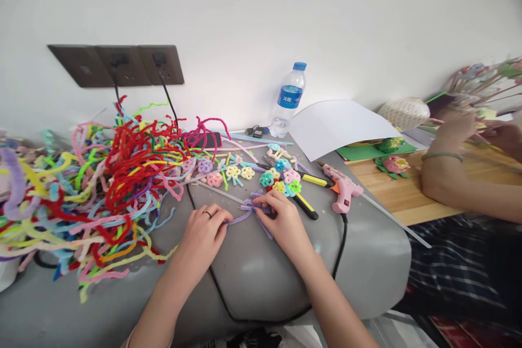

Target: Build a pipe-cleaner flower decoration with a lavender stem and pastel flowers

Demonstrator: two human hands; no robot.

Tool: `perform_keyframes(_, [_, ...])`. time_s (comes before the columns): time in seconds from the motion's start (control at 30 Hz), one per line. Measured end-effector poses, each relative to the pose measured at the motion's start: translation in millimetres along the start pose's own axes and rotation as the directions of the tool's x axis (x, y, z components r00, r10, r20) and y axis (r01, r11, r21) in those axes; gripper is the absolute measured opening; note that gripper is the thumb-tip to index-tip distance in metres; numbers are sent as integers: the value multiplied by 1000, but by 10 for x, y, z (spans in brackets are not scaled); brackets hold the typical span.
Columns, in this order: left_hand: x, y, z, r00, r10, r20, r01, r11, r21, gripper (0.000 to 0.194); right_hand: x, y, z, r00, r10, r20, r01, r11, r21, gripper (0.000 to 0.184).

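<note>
Several lavender pipe cleaners lie together between my two hands over the grey table. The fingertips of my left hand pinch one purple strand that runs out to the left. My right hand closes thumb and finger on the bunch where the strands cross; part of it is hidden beneath the fingers. Just beyond sits a cluster of small pipe cleaner flowers in teal, yellow, pink and green. Pliers with a yellow-and-black handle rest right of my right hand.
A big tangle of coloured pipe cleaners covers the left side. To the right lies a pink glue gun with a black cord. A water bottle and white paper stand near the wall. Another person's arm is at the wooden table.
</note>
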State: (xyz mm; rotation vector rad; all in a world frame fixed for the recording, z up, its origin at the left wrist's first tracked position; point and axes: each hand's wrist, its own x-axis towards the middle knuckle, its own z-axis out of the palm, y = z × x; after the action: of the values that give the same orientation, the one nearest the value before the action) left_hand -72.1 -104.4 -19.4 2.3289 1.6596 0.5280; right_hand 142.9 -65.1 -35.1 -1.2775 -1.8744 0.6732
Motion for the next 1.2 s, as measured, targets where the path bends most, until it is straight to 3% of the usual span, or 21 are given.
perform_keyframes(0.17, [-62,13,-1,1000,17,8,-17,999,-44,26,6,6,-16,1000,0,-8,0,999,35,17])
perform_keyframes(0.33, [-151,31,0,998,25,-55,-29,997,-78,32,-22,-24,-57,1000,-13,-14,14,997,74,19])
perform_keyframes(0.47, [-177,46,40,995,22,-94,-29,997,-70,21,-51,-65,-230,998,34,-59,-25,990,140,23])
perform_keyframes(0.53, [-168,44,68,996,16,-91,-21,998,-60,22,-55,-30,-399,985,100,-141,-79,986,148,25])
perform_keyframes(0.6, [-152,39,94,996,5,-93,-9,999,-51,23,-52,67,-620,938,193,-288,-173,981,93,26])
perform_keyframes(0.67, [-139,35,115,996,-13,-92,9,999,-43,22,-49,214,-865,828,289,-481,-335,942,-10,24])
perform_keyframes(0.7, [-135,35,123,995,-24,-92,20,999,-40,21,-46,297,-983,785,351,-511,-429,902,-40,22])
perform_keyframes(0.77, [-128,36,136,995,-42,-87,38,999,-38,21,-35,459,-1184,747,488,-452,-589,801,-109,19])
perform_keyframes(0.87, [-122,38,151,996,-57,-76,53,998,-44,21,6,643,-1354,729,566,-385,-670,704,-234,26])
perform_keyframes(0.97, [-122,27,165,995,-63,-77,58,996,-62,20,58,745,-1395,717,588,-374,-691,670,-272,32])
perform_keyframes(1.2, [-150,-50,198,992,-11,-127,-8,989,-146,14,15,796,-1435,672,679,-295,-739,637,-218,27])
